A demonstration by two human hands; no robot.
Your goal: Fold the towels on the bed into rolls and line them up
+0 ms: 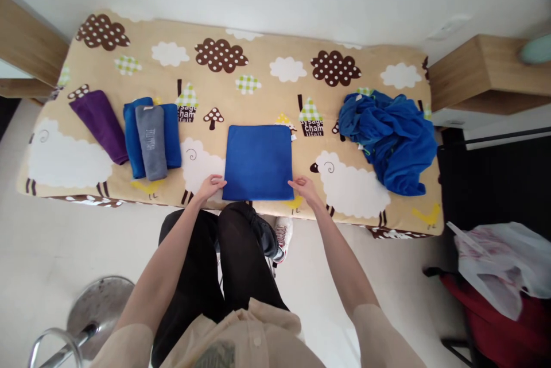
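Note:
A blue cloth (259,162), folded into a flat rectangle, lies on the patterned bed cover (258,101) in front of me. My left hand (212,187) pinches its near left edge between thumb and fingers. At the near right edge, my right hand (303,186) has the cloth between its thumb and fingertips. To the left lie rolled cloths: a purple one (100,125), a grey one (151,143) and blue ones (173,135) beside and under the grey. A loose, crumpled heap of blue cloth (394,141) is on the right.
Wooden shelf units stand at the left (30,41) and right (495,78) ends. A round metal stool base (101,310) is on the floor at lower left. A white plastic bag (501,259) rests over something red at lower right.

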